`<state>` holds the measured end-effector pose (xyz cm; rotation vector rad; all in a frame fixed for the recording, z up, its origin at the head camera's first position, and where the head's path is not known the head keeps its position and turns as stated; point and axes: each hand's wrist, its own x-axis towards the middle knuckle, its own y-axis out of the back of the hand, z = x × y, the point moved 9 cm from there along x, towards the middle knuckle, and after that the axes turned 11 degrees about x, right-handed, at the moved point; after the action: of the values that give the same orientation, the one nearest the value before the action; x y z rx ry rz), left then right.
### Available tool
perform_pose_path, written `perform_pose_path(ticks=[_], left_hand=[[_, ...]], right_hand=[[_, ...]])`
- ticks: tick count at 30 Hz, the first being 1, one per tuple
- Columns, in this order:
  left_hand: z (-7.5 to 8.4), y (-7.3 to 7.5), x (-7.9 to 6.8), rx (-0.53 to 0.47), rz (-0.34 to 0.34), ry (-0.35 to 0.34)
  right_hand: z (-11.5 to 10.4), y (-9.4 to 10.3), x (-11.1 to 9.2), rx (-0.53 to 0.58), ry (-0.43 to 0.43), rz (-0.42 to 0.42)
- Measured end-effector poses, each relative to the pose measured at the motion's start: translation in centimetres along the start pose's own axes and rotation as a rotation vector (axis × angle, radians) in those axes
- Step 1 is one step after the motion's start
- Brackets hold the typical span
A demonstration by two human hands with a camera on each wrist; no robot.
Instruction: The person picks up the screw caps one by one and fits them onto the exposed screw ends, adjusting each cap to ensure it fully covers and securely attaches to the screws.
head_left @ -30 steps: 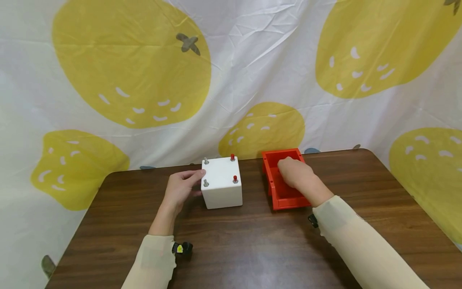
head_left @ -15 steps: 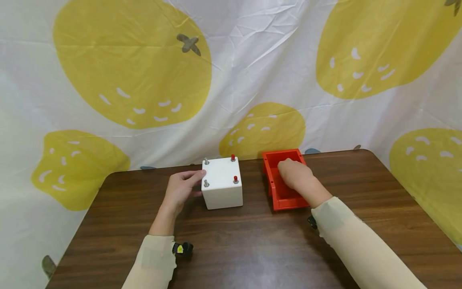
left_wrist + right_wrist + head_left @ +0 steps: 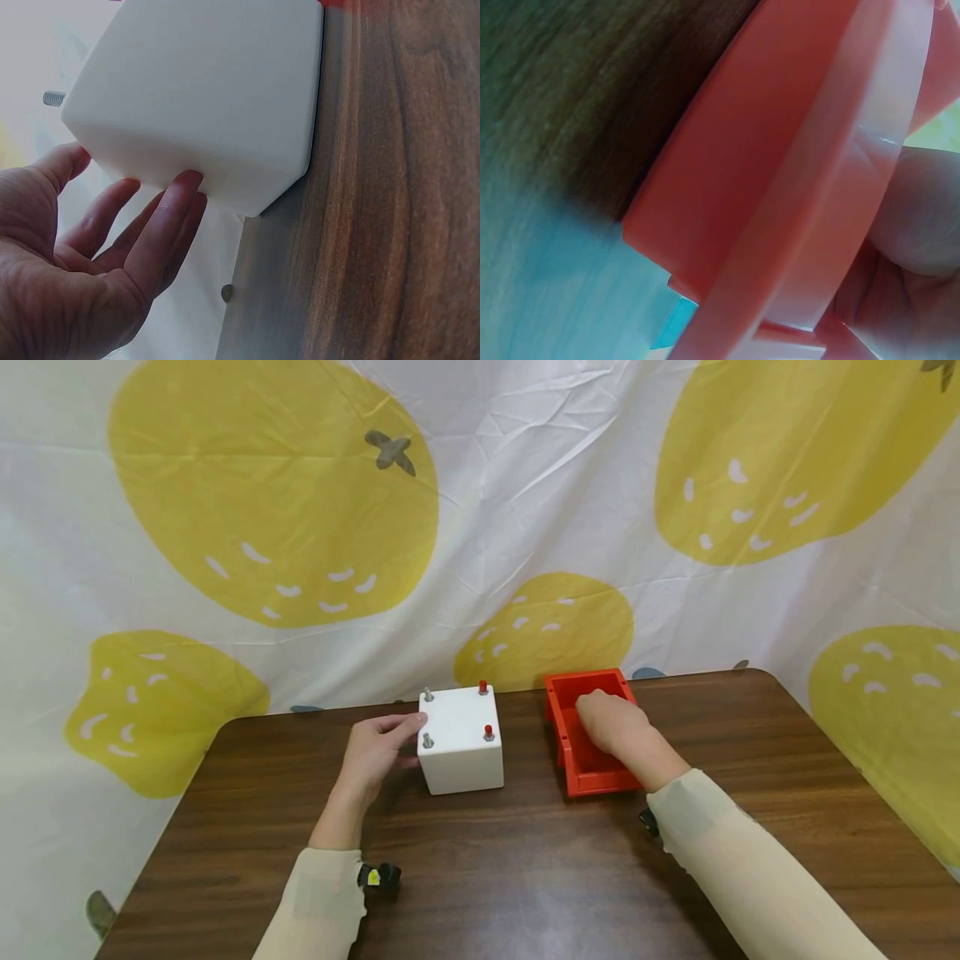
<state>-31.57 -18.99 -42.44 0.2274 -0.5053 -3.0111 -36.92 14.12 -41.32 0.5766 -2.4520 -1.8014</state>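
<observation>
A white box (image 3: 459, 720) stands on the table with upright metal bolts near its top corners. The two left bolts (image 3: 428, 740) are bare metal; both right ones carry red caps (image 3: 488, 730). My left hand (image 3: 378, 752) touches the box's left side, its thumb at the top edge and its fingers lower on the side face, as the left wrist view shows. My right hand (image 3: 618, 727) reaches down into a red bin (image 3: 572, 760) right of the box. Its fingertips are hidden, and in the right wrist view the bin wall (image 3: 780, 195) covers them.
Both things stand near the back of a dark wooden table (image 3: 510, 877). Directly behind hangs a white cloth (image 3: 360, 660) with a yellow fruit print. A small black camera (image 3: 381, 877) is worn at the left wrist.
</observation>
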Motion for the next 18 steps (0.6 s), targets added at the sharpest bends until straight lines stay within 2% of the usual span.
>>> perform_pose_path(ticks=[10,18], left_hand=[[0.0,0.0,0.0,0.011,-0.011,-0.003],[-0.1,0.0,0.1,0.002,-0.011,0.001]], right_hand=[[-0.5,0.3,-0.2,0.028,-0.005,-0.021],[-1.0,1.1,-0.4,0.045,0.025,-0.026]])
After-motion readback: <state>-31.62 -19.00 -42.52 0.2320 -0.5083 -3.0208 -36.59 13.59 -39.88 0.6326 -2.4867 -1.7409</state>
